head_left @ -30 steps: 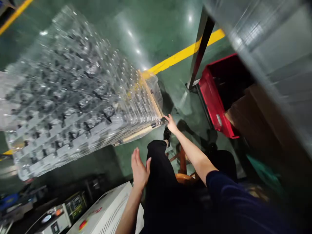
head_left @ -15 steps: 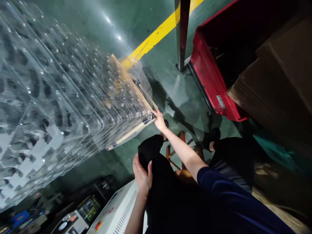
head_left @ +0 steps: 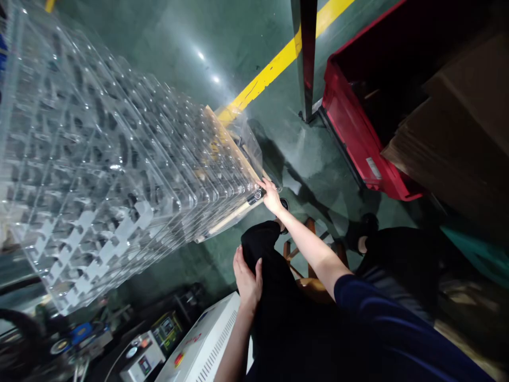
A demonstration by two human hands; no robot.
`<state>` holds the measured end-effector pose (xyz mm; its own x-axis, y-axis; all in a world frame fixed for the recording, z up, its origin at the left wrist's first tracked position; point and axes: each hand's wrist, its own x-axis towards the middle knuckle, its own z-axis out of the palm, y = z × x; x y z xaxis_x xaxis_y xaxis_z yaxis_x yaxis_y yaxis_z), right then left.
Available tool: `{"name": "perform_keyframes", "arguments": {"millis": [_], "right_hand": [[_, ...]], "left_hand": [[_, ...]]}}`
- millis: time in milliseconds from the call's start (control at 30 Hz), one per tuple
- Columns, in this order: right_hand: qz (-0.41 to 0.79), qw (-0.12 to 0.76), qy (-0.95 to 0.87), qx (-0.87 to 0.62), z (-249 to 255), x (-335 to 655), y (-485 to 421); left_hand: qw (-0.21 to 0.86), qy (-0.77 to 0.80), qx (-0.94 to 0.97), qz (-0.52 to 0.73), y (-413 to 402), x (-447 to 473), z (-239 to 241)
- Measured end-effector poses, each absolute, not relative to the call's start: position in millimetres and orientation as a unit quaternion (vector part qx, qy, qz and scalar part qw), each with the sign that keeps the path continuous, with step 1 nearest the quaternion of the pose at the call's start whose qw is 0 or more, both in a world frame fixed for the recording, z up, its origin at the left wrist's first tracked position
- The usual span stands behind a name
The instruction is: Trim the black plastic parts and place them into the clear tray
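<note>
A stack of clear plastic trays (head_left: 119, 159) on a pale base (head_left: 234, 146), the right hand (head_left: 271, 197) at its corner.
The trays already stand in many tiers; how much work remains cannot be told. The right hand's fingers reach the base's edge, gripping or merely touching, unclear. The left hand (head_left: 247, 284), thumb spread from fingers, lies empty at the black-trousered knee (head_left: 260, 239). Farther out are a red bin (head_left: 352, 132), brown cardboard (head_left: 469, 116) and a white cabinet (head_left: 212, 339).
</note>
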<state>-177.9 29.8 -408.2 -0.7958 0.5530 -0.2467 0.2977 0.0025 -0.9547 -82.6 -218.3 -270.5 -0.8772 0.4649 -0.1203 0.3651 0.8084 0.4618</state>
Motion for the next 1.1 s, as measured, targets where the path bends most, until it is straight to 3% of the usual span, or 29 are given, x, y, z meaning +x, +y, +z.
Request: {"name": "perform_keyframes", "arguments": {"millis": [1100], "right_hand": [[0.578, 0.216, -0.757, -0.216, -338.9, -182.9, 22.6]], "left_hand": [[0.093, 0.938, 0.213, 0.257, -223.1, -81.9, -275.8]]}}
